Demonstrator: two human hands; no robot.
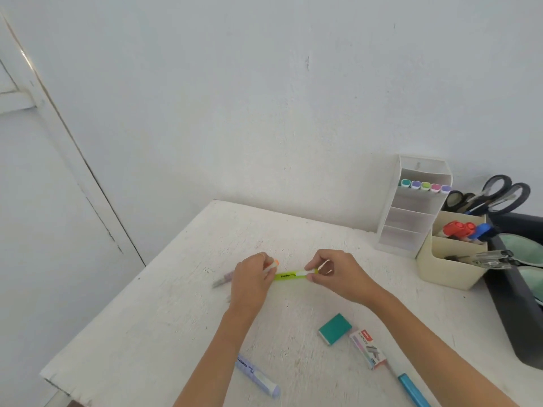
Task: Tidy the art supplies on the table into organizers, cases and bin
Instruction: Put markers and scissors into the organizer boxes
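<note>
A lime-green highlighter (289,275) lies across the middle of the white table (152,318). My right hand (338,274) pinches its right end. My left hand (252,279) grips an orange-capped highlighter (272,264) and touches the green one's left end. A pale purple pen (223,279) pokes out from under my left hand. A lilac highlighter (258,376), a teal box (335,329), a staples box (368,352) and a blue pen (411,389) lie nearer to me.
A white tiered organizer (411,207) with several pastel markers stands at the back right. Beside it a cream caddy (449,259) holds scissors (493,198), red and blue markers and a stapler. A black bin (517,304) sits at the right edge.
</note>
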